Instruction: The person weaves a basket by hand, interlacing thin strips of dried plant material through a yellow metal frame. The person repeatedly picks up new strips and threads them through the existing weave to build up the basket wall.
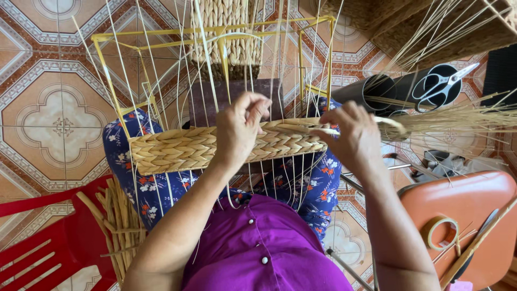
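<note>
Head view showed the half-woven basket [215, 148] resting across the person's lap, steadied there for weaving. Left hand [239, 129] curled over its braided rim, pressing it down; right hand [353, 134] pinched a straw strand [390, 123], keeping it taut.

Pretty cramped in here. Thin upright reeds [161, 81] fence off the yellow wire frame [215, 35], leaving only narrow gaps between them. Right side's blocked by loose straw [458, 116], black tubes [398, 86] with scissors [441, 83]. Left, the tiled floor [48, 108] is open.
</note>
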